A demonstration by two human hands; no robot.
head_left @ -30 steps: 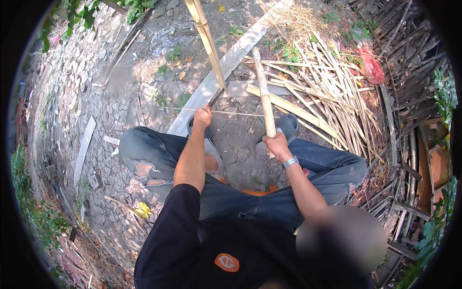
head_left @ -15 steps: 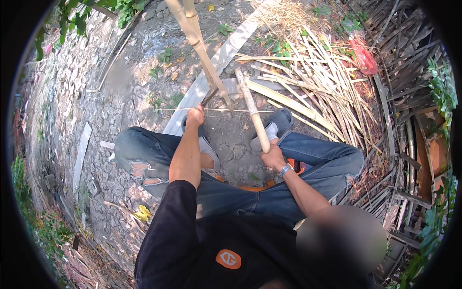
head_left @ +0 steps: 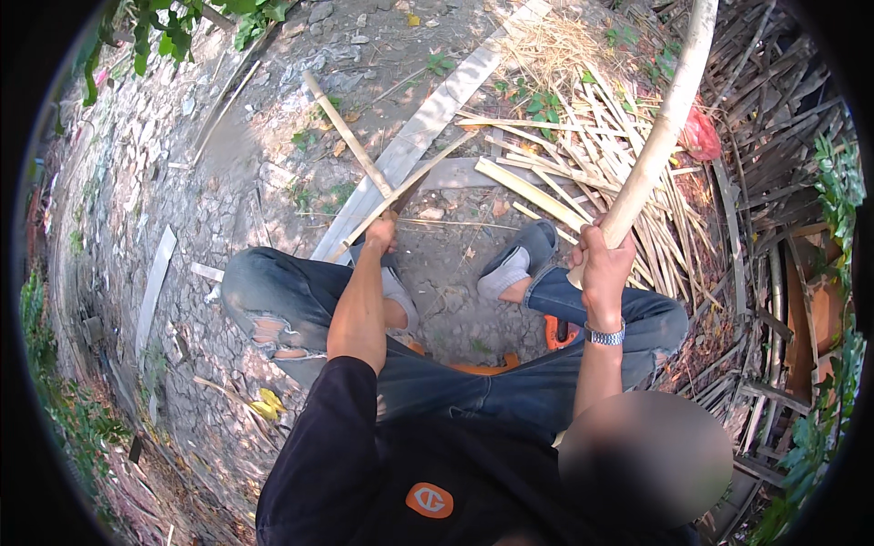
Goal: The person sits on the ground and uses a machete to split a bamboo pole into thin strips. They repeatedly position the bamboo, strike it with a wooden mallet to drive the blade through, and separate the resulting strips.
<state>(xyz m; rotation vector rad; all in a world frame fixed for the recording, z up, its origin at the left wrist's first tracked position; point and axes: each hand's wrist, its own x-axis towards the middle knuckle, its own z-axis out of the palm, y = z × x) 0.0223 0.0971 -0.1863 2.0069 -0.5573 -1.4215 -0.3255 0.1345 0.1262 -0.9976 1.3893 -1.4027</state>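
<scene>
My left hand (head_left: 382,235) is closed low between my knees, around what looks like the handle of a knife (head_left: 410,194); its dark blade points away and is partly hidden. Two split bamboo pieces cross right at this hand: one bamboo piece (head_left: 346,132) leans to the far left, and a thinner bamboo strip (head_left: 435,164) slants from far right to near left. Over my right knee, my right hand (head_left: 604,264) grips the lower end of a thick, pale wooden stick (head_left: 663,136), which is raised and tilts away to the right.
A heap of split bamboo strips (head_left: 628,173) lies at the far right, beside a red plastic bag (head_left: 699,135). Flat grey boards (head_left: 446,96) rest on the cracked ground ahead. An orange-handled tool (head_left: 560,332) sits by my right leg. Stacked wood (head_left: 774,136) lines the right side.
My right hand has swung up and to the right with the stick. The tall, upright split bamboo has come down into two crossing pieces, and my left hand has moved slightly nearer.
</scene>
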